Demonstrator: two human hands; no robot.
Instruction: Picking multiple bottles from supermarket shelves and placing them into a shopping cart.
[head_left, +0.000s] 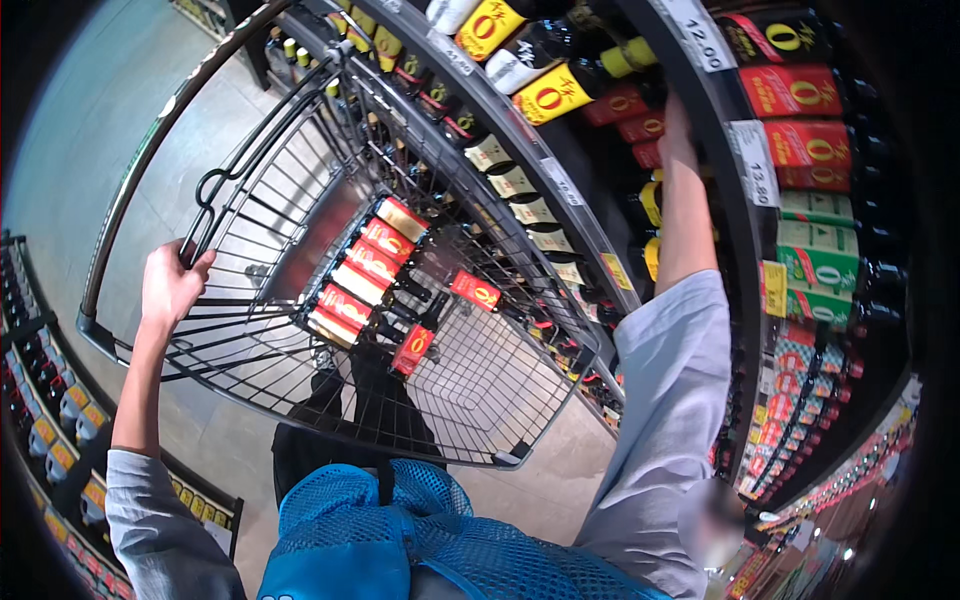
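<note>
My left hand (174, 283) grips the dark wire frame of a shopping cart (247, 405) on its left side. Several dark bottles with red-and-cream labels (360, 274) lie side by side in the basket. Two more red-labelled bottles, one lying to the right (475, 289) and one nearer my body (413, 350), rest apart from that row. My right hand (677, 131) reaches into a shelf bay on the right, close to red-labelled bottles (641, 126). Its fingers are hidden by the shelf, so whether it holds anything is not visible.
Bottles with yellow labels (553, 94) stand beside my right hand. A shelf edge with price tags (750, 161) runs along my right arm, with red- and green-labelled bottles (817, 255) beyond. Another stocked shelf (60, 420) is at left. Grey tiled floor (180, 135) shows around the cart.
</note>
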